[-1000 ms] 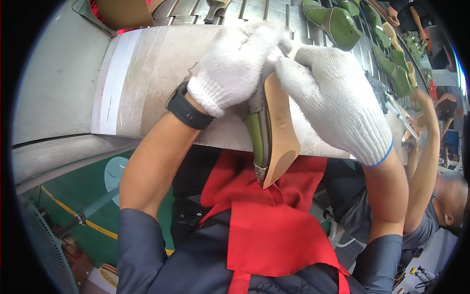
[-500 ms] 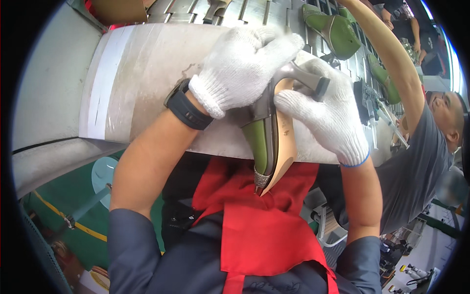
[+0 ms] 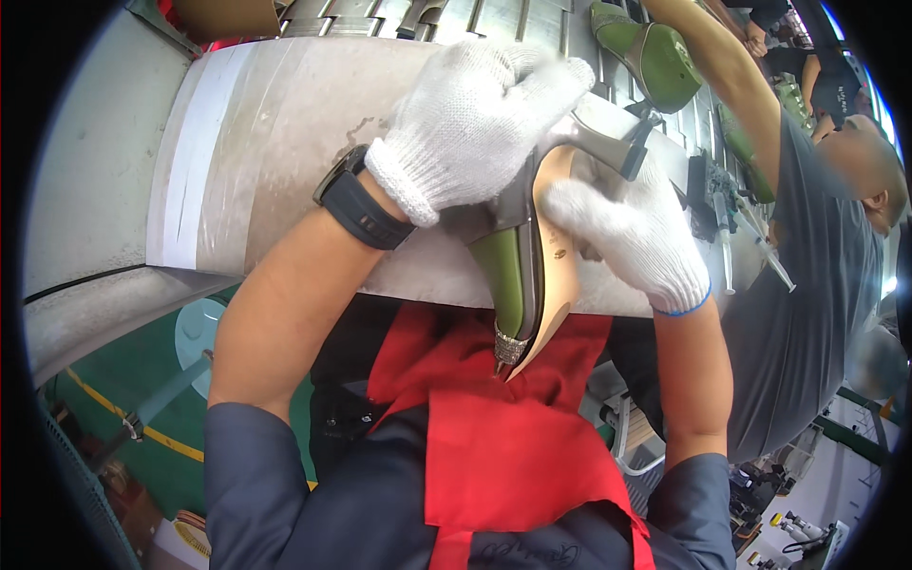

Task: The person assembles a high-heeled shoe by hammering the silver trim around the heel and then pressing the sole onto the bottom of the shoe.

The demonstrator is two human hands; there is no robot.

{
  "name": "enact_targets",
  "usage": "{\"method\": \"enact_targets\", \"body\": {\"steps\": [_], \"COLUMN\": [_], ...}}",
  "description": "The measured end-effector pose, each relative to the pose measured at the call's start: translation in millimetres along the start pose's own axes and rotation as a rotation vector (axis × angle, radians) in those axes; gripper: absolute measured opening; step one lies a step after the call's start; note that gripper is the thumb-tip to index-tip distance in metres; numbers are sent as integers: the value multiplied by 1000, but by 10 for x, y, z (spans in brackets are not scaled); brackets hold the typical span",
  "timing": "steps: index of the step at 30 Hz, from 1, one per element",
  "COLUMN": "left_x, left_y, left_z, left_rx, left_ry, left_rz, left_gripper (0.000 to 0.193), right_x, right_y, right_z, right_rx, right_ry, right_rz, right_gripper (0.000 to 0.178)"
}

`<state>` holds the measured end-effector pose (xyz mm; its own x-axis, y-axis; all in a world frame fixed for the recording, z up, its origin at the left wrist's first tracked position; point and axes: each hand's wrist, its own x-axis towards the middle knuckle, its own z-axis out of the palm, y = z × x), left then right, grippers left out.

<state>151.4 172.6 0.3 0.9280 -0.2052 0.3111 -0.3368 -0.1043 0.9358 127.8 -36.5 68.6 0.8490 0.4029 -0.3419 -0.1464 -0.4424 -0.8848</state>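
High-heeled shoe [image 3: 496, 275]: was held on a slant across the near edge of a pale, scuffed surface [image 3: 304, 161], with pointed toe down over a red apron [image 3: 518, 456] and back end up between two gloved hands.

With the left hand [image 3: 475, 133], covered the back of the shoe, fingers bent and bunched, thumb stretched out toward the upper right beside the index finger; could not tell whether pinching anything at those blurred tips. With the right hand [image 3: 632, 233], pinched the shoe, thumb pressed along the sole [image 3: 556, 280], other fingers mostly hidden behind; could not tell how far apart back there.

Showed smooth tan on the sole, sleek green on the side, grey-brown along the border and down the slim heel [image 3: 603, 147], widening to a dark, flat tip; near the toe, a rough, glittering band [image 3: 510, 347].

Wore knitted white gloves, ribbed and fuzzy, edged in blue at the right cuff, plus a black watch [image 3: 361, 204] on the left wrist.

Past the surface, saw shiny metal slats [image 3: 370, 24], bearing another green shoe [image 3: 670, 76], and near it a co-worker's bare forearm [image 3: 722, 76] above a dark grey shirt [image 3: 807, 304].
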Motion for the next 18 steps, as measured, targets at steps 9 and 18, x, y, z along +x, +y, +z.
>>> {"method": "enact_targets", "body": {"steps": [9,18], "left_x": [12,-102], "left_y": [29,199], "left_z": [7,-289], "left_rx": [57,259], "left_ry": [4,-197], "left_rz": [87,-72], "left_gripper": [34,58], "right_x": [48,-18], "right_y": [118,164], "right_z": [167,204], "right_rx": [64,171], "right_ry": [42,48], "right_rz": [-197,-146], "right_gripper": [46,43]}}
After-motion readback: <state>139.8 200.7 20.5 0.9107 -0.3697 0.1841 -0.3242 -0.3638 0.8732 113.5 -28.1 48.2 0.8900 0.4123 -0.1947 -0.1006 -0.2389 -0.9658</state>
